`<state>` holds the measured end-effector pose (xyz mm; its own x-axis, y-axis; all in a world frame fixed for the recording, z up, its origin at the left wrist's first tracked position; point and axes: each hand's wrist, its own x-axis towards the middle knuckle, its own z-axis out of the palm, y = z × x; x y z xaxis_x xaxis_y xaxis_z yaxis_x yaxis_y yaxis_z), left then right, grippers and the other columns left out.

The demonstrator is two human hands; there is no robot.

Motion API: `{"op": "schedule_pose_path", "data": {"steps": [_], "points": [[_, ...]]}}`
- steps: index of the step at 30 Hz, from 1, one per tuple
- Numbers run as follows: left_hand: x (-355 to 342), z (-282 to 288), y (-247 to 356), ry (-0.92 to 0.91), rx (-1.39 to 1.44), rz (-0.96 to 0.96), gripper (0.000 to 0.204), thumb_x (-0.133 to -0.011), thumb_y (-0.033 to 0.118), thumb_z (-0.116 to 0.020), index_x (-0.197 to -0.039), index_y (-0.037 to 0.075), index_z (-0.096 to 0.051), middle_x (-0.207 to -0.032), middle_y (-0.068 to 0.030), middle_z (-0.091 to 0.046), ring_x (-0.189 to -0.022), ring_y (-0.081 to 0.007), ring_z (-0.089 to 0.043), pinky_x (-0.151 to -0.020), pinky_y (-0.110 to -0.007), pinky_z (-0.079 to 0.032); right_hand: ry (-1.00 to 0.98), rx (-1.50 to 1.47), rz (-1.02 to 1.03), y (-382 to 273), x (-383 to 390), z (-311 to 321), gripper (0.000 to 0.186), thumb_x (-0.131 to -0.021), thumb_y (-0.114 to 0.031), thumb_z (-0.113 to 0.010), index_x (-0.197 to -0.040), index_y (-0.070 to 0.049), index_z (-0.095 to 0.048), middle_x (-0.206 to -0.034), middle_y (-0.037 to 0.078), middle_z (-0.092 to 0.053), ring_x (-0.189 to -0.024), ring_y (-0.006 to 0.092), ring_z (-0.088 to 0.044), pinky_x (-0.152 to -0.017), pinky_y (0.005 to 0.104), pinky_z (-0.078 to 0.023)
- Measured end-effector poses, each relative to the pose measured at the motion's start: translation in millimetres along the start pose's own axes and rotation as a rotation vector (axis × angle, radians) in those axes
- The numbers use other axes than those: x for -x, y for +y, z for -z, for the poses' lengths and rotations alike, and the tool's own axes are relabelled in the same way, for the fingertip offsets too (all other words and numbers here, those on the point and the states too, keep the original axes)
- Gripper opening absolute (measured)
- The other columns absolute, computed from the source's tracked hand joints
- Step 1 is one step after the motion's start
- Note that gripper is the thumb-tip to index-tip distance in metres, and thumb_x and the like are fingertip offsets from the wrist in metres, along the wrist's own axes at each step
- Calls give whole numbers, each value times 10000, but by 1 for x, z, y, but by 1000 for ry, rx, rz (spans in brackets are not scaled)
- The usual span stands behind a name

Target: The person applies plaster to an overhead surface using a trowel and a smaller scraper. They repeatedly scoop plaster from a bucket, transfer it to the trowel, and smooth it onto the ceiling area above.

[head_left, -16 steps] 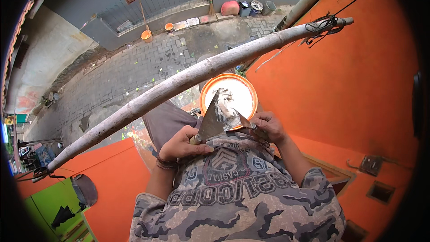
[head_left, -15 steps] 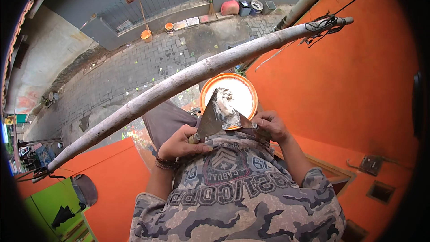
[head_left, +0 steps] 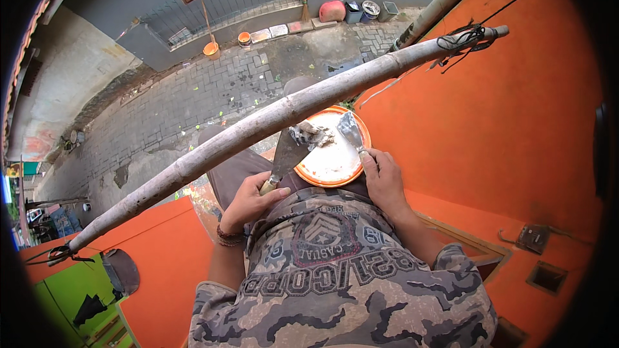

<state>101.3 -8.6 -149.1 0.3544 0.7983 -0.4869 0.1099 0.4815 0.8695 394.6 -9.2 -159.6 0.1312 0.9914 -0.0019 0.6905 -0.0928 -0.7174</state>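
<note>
My left hand [head_left: 251, 198] is closed round the handle of a wide, dark trowel [head_left: 285, 154]. A lump of grey-white paste [head_left: 314, 133] lies at the trowel's far end, over the left part of an orange-rimmed bucket [head_left: 365, 130]. White paste or powder [head_left: 335, 154] fills the bucket, which stands at my lap. In my right hand [head_left: 384, 180] is a narrower putty knife [head_left: 350, 127], gripped by its handle. Its blade is smeared with paste and points away from me over the bucket's right side, apart from the trowel.
A thick bamboo pole [head_left: 258, 122] slants across in front of me, just past the bucket. An orange wall [head_left: 490, 135] rises close on my right. Below lies a paved lane [head_left: 187, 103] with orange buckets [head_left: 211, 49] and bins [head_left: 353, 13] along its far side.
The putty knife has moved off the trowel, and its blade now points forward over the bucket. The trowel has swung left, uncovering more of the bucket. My right hand has turned forward.
</note>
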Motion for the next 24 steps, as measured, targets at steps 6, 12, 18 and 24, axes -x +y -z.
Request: {"op": "schedule_pose_path", "data": {"steps": [6, 12, 18, 24], "points": [[-4, -13, 19, -57, -242, -75, 263, -882, 199, -711, -835, -9, -556, -628, -42, -490, -614, -74, -419, -547, -275, -393, -95, 104, -21, -8, -1, 5, 301, -869, -188, -684, -1085, 20, -662, -812, 107, -596, -657, 178, -593, -628, 319, -494], [-6, -28, 35, -196, -235, -326, 243, -884, 163, -697, -868, -22, -541, -617, -94, -455, -593, -111, -376, -537, -309, -367, -51, -53, -141, -18, -3, 24, 271, -839, -135, -706, -1052, 28, -665, -862, 68, -639, -686, 145, -604, -676, 290, -499], [0, -63, 81, -361, -289, -351, 307, -928, 241, -642, -1053, 0, -498, -762, -106, -595, -715, -150, -537, -644, -328, -445, -796, -942, -79, -25, 7, 64, 457, -789, -119, -787, -1198, 0, -620, -1113, 80, -655, -1045, 171, -590, -921, 349, -449], [2, -114, 140, -218, 186, -223, 202, -901, 231, -607, -972, 43, -628, -639, -86, -589, -547, -273, -567, -557, -370, -490, -344, -1254, 173, -66, 19, 52, 607, -1006, -350, -488, -1436, 38, -306, -1282, 174, -539, -1220, 263, -509, -1017, 435, -422]]}}
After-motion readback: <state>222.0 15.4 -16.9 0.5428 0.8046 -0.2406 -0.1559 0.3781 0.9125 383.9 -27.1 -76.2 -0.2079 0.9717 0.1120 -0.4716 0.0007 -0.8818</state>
